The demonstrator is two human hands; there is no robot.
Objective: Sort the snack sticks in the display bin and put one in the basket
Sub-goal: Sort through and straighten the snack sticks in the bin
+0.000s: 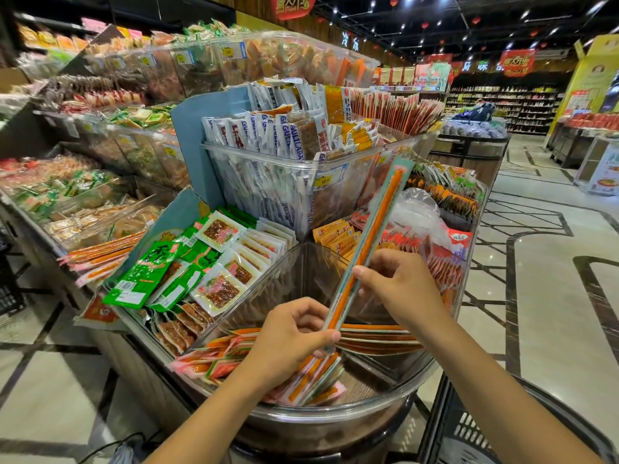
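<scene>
While the left hand [288, 333] grips the lower end of a long orange snack stick in a teal-edged wrapper [378, 229], the right hand [398, 283] pinches its middle between curled fingers [368, 276]. It slants above the clear plastic display bin [368, 406], near the black plastic basket [469, 430].

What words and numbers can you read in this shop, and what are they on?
"GUILABAX" on the white-and-blue packets, end hidden.
"10." on the yellow price tag, rest blurred.
"冷冻" on the wall sign.
"盛大开业" on the red banner.
Green packets and the held snack stick: print too small to read.
</scene>
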